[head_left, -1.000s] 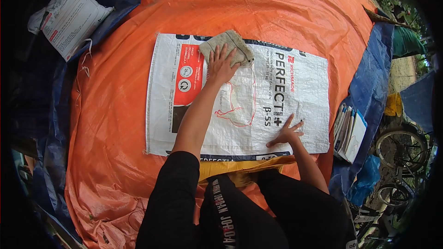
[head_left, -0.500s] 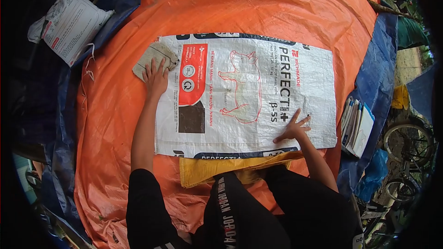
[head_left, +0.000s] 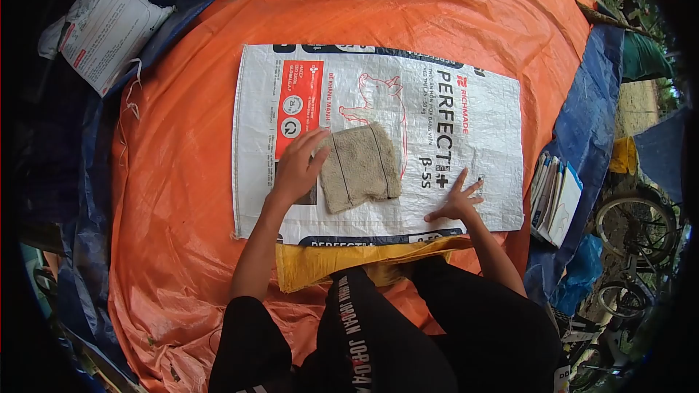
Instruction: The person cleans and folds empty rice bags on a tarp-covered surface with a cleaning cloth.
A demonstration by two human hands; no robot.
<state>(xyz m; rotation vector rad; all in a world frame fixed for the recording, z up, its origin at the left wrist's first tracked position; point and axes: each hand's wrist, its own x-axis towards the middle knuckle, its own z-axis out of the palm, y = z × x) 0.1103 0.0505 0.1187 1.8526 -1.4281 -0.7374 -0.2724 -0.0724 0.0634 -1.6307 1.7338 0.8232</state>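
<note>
A white feed sack (head_left: 495,131) printed with a pig outline and lettering lies flat in front of me. On its middle rests a folded beige cloth (head_left: 360,167) with dark stripes. My left hand (head_left: 297,167) is at the cloth's left edge, fingers stretched out over the red and black print, the thumb right by the cloth. My right hand (head_left: 457,202) lies on the sack's right part below the lettering, fingers spread, holding nothing.
An orange tarp (head_left: 175,196) spreads under the sack, with a yellow sack (head_left: 298,266) by my knees. A stack of folded sacks (head_left: 557,200) lies at right on a blue tarp (head_left: 582,116). A filled white bag (head_left: 113,29) sits upper left; bicycles (head_left: 637,229) stand at right.
The cloth has moved from the sack's upper left corner to its middle. My left hand has come right and toward me; my right hand stays in place on the sack.
</note>
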